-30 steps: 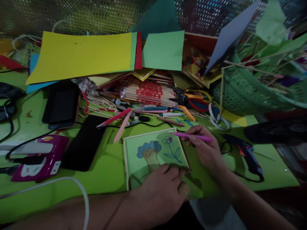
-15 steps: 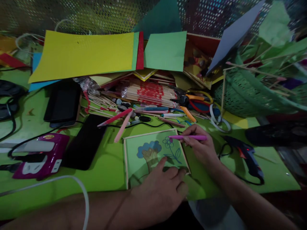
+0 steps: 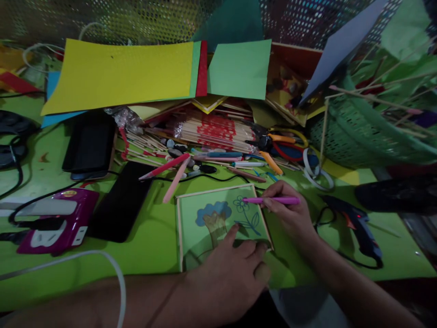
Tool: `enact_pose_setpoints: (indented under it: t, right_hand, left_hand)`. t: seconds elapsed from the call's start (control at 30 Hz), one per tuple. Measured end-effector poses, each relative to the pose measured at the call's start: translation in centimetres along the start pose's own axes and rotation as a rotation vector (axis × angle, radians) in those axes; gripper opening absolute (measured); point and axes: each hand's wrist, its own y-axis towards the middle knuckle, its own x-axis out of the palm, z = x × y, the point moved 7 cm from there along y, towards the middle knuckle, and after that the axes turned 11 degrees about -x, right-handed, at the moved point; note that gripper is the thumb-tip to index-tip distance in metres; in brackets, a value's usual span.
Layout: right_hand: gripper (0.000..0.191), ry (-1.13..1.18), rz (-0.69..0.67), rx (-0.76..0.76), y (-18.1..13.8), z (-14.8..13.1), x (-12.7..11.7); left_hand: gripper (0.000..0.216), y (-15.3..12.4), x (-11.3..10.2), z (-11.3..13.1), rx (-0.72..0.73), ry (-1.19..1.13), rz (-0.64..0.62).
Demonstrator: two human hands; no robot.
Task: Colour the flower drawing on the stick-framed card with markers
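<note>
A green card edged with thin wooden sticks lies on the table before me. It bears a brown-trunked tree with a blue crown and an outlined flower with a stem and leaves. In my right hand is a pink-purple felt-tip pen, gripped between thumb and fingers, its tip at the flower's head. My left hand rests on the card's lower part, index finger stretched toward the flower's leaves and the other fingers bent. It covers the lower edge of the card.
Several pens and bamboo sticks lie behind the card, beside pliers. A glue gun and green basket are at right. Left are a black phone, purple power strip and white cable. Yellow paper stands behind.
The view has shifted slightly, so things at right appear farther right. The pen tip has moved a little lower over the flower's head. My left hand stays in place on the card.
</note>
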Motion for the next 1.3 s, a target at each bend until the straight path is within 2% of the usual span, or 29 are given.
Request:
enact_pose_setpoints:
  t: [0.97, 1.3]
  right_hand:
    - [0.013, -0.115, -0.036, -0.044, 0.7, -1.3, 0.5]
    - [0.012, -0.083, -0.031, -0.016, 0.5, -0.8, 0.3]
  left_hand:
    - [0.025, -0.1, 0.2, 0.0, -0.001, -0.002, 0.008]
    - [0.023, 0.1, 0.2, 0.0, -0.008, -0.012, -0.007]
